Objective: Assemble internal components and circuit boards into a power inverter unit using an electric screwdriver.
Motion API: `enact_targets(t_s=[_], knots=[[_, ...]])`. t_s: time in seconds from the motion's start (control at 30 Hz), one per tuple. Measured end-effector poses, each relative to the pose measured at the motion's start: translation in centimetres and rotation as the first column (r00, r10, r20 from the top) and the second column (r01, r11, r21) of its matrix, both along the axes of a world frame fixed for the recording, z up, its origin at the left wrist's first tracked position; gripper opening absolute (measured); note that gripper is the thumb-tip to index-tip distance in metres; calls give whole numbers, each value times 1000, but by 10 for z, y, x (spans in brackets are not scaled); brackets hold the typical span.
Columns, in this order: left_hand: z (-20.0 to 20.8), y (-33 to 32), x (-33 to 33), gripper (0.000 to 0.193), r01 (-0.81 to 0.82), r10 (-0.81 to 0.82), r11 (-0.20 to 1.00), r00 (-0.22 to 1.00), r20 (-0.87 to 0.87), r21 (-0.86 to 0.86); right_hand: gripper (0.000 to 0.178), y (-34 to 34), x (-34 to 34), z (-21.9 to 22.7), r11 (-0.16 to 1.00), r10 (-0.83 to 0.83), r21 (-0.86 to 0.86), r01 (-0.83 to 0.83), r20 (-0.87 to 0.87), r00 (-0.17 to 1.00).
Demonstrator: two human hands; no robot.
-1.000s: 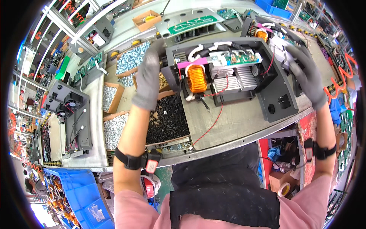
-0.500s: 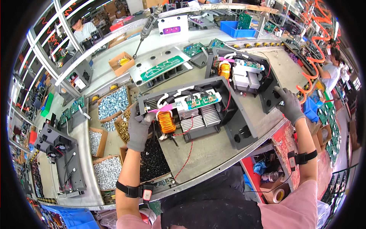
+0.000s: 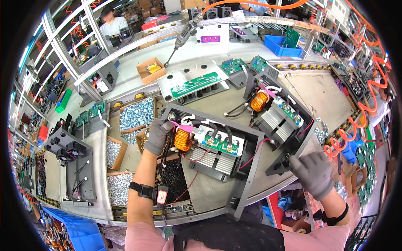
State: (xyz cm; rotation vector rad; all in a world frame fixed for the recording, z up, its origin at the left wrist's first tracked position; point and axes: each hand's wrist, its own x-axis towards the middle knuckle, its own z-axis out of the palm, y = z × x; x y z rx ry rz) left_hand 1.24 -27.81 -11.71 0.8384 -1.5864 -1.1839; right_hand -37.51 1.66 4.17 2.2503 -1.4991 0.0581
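Observation:
My left hand (image 3: 158, 137), in a grey glove, is closed on the left end of a dark grey metal chassis (image 3: 247, 184). That chassis lies slantwise on the bench, its right end over the front edge. Inside it are an orange-wound coil (image 3: 183, 139), a green circuit board (image 3: 215, 144) and a silver heatsink (image 3: 209, 163). A second similar chassis (image 3: 310, 133) lies behind it to the right. My gloved right hand (image 3: 313, 173) hovers beside that one's near end, its fingers bent but apart, with nothing seen in them. Whether its fingertips touch the metal is unclear.
Boxes of blue-silver screws (image 3: 137, 115), silver screws (image 3: 120, 188) and black screws (image 3: 172, 178) stand to the left. A power screwdriver (image 3: 183, 38) hangs above a board on a metal plate (image 3: 197, 83). An orange coiled hose (image 3: 361, 125) hangs at right. A person (image 3: 113, 25) works far left.
Both chassis have turned clockwise, their right ends swinging toward me. My right hand has come nearer and off the second chassis's end; my left still grips the first. The view has shifted somewhat.

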Motion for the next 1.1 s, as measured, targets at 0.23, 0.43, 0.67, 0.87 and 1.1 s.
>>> enact_targets(t_s=[0.23,0.43,0.67,0.87,1.1], knots=[[6,-5,-6,62,45,-44,997,999,-22,65,52,-38,7,-11,999,27,19,-32,245,969],[20,11,1,39,-61,59,998,988,141,8,35,-36,7,-27,1000,-5,-9,8,309,951],[12,0,12,53,-71,70,997,974,216,-2,66,-26,-61,-7,992,-118,82,94,864,490],[-9,-16,15,68,-59,75,994,980,185,-90,72,-15,-170,-35,994,-62,72,79,990,-125],[-4,-11,11,63,-49,49,999,987,155,-3,48,-9,-153,-42,873,-384,190,450,837,390]])
